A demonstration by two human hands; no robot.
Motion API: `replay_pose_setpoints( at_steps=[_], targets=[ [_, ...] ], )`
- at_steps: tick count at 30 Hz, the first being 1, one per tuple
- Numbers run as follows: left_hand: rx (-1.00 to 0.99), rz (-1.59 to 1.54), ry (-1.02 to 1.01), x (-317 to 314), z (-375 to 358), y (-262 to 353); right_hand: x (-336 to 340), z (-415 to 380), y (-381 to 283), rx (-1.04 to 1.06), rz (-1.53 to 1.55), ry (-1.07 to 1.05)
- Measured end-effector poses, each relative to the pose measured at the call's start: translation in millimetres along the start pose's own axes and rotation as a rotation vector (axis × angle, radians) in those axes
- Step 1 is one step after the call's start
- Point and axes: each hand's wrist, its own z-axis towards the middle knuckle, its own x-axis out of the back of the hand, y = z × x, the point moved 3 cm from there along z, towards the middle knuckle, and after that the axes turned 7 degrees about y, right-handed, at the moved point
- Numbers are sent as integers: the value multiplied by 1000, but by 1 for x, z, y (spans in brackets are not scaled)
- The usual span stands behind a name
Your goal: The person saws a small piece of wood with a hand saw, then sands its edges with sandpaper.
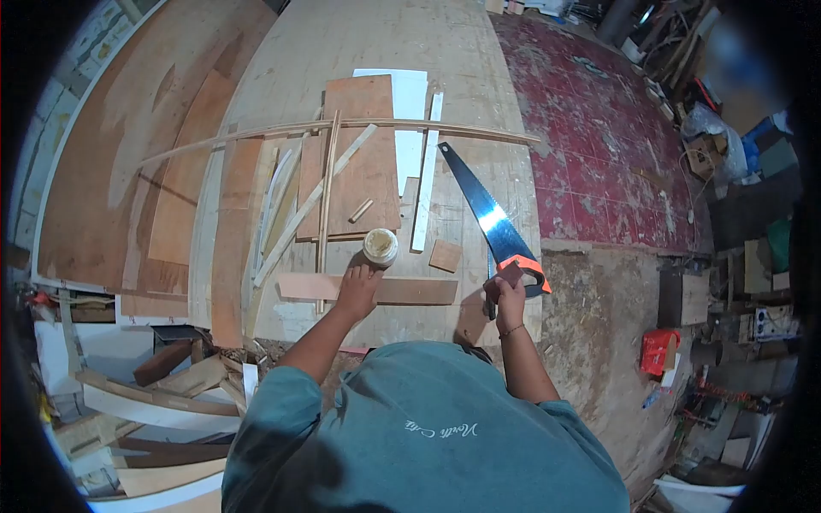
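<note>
My left hand rests across a long narrow board, its fingers stretched out toward a round jar with pale residue on top. My right hand grips a small brown flat piece of wood by its lower edge. Right behind that hand lies a handsaw with an orange and black handle, its blade pointing away from me. A small square wood block sits between the jar and the saw. Beyond the jar, a short wooden stick lies on a brown plywood panel.
Thin wooden strips and a long slat cross the plywood worktable. A white strip stands out beside a white sheet. Large panels lie at left, offcuts below them. A red container is on the right-hand floor.
</note>
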Motion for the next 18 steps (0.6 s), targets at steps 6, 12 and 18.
replay_pose_setpoints(
  at_steps=[6, 12, 18],
  targets=[
    [-130, -91, -41, 1, -44, 28, 10, 10, -2, 18, 53, -26],
    [-34, -133, -108, -23, -50, 46, -10, 3, -8, 23, -26, -37],
    [-36, -190, -30, -17, -33, 50, -19, 5, -6, 55, -39, -136]
  ],
)
